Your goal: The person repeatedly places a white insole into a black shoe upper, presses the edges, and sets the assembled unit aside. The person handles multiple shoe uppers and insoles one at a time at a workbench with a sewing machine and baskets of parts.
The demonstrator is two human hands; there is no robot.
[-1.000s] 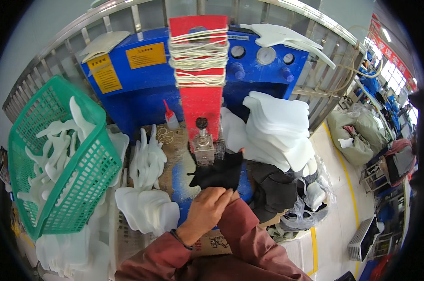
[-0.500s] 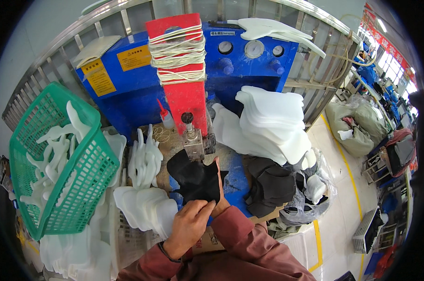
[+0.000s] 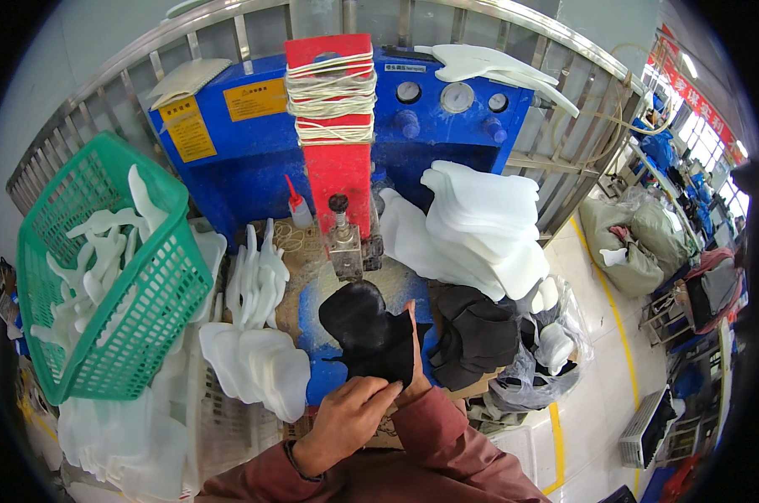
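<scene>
Both grips pinching black piece: left hand [image 3: 346,415] at its lower edge, right hand [image 3: 413,360] along its right side, mostly hidden behind it. Behind, blue machine [image 3: 254,159]. At left, green basket [image 3: 136,293]. Black piece [image 3: 367,335] held over worktop [image 3: 312,285], below valve [image 3: 344,243].

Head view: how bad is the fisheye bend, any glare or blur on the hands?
Head view: strong barrel bend, the metal railing arcs along the top and the corners go black. Light is even and soft; brightest at the windows on the right. The left hand and the black piece it holds are sharp; the right hand is mostly hidden behind it.
</scene>
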